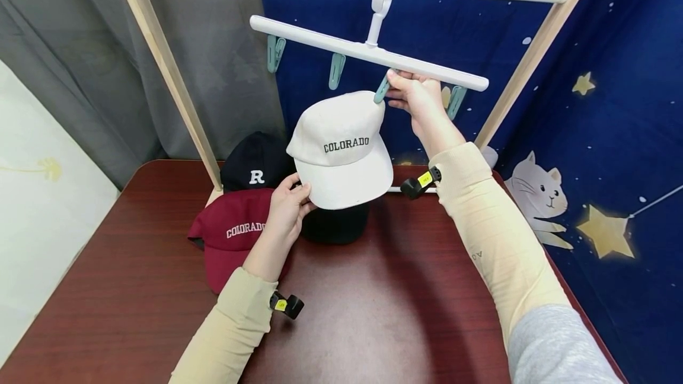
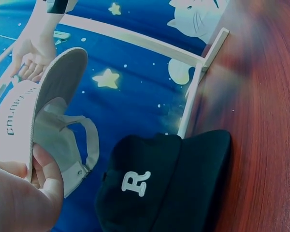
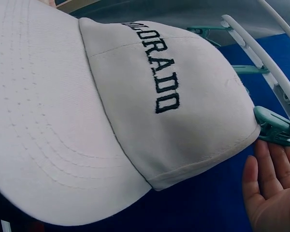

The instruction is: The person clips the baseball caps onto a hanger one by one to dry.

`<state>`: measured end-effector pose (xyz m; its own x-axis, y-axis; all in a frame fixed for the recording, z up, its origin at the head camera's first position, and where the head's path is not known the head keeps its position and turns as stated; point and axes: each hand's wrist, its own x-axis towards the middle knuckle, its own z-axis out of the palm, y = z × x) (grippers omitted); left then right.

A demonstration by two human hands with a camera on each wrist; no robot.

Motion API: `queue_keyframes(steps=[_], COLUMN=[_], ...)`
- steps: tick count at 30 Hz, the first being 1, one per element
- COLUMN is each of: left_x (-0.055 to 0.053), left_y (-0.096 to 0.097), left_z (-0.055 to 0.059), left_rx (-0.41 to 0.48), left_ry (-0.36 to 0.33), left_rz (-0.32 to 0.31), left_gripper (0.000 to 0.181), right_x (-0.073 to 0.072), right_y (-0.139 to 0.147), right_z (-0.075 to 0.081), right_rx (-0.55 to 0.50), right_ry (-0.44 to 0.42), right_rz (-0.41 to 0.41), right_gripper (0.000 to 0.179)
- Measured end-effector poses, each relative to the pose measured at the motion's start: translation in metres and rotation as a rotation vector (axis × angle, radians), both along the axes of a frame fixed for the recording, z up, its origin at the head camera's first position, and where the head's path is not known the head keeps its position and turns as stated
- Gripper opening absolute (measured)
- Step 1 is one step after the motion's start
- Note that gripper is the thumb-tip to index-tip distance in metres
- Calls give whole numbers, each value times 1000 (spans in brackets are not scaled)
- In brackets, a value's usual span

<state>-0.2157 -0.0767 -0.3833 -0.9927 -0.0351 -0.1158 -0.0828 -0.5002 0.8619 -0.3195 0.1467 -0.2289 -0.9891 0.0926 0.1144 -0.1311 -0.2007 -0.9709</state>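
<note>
Below the white hanger [image 1: 320,39], the white COLORADO cap [image 1: 341,117] looks light and soft, best held by its stiffer brim [image 1: 352,185], which the left hand [image 1: 286,209] pinches; the right hand [image 1: 420,99] grips a teal clip [image 1: 381,89].

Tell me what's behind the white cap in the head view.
Behind the white cap, a black brim shows below and blue curtain above. The white cap hides whatever the brim joins, plus part of the curtain.
</note>
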Motion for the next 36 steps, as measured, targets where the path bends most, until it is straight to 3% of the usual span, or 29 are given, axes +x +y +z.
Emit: queue_keyframes(steps=[10,21,30,36], left_x=[0,0,0,0], left_y=[2,3,1,2], left_z=[2,0,-3,-7], left_rx=[-7,19,34,-1], left_ry=[12,-24,-36,-51], left_rz=[-10,-25,-75,-124], left_gripper=[34,36,30,37], right_x=[2,5,5,3], right_y=[-1,1,-1,-1], right_z=[-2,-7,-11,-13], right_rx=[-2,-6,33,55], right_ry=[7,-26,9,6], right_rz=[19,73,92,69], right_gripper=[13,15,21,22])
